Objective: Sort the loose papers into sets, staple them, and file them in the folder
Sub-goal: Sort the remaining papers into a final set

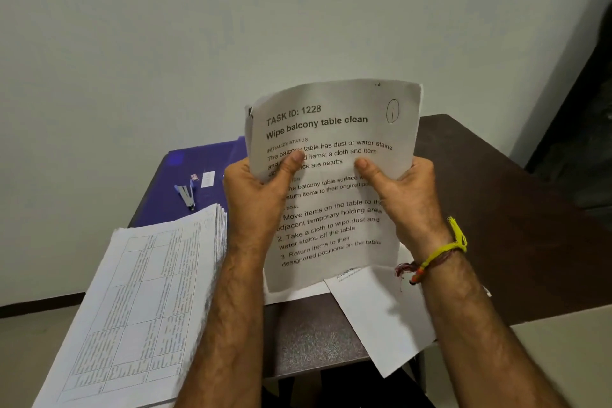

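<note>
A printed sheet (334,175) (marked 1) is held up above the table's (496,209) near edge, pinched by left hand (261,189) and right hand (402,190). Sorting step likely; matching pages are needed next. Stapler (186,195) lies on the folder (202,175), far-left corner.

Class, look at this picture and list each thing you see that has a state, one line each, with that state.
Left hand: grips the held sheet's left edge.
Right hand: grips its right edge.
Held sheet: raised, upright, slightly curled, print facing the camera.
Paper stack: lying flat, overhanging the table edge.
Stapler: lying on the folder, untouched.
Folder: lying flat on the table.
Loose sheet: lying overhanging the table's near edge.
</note>
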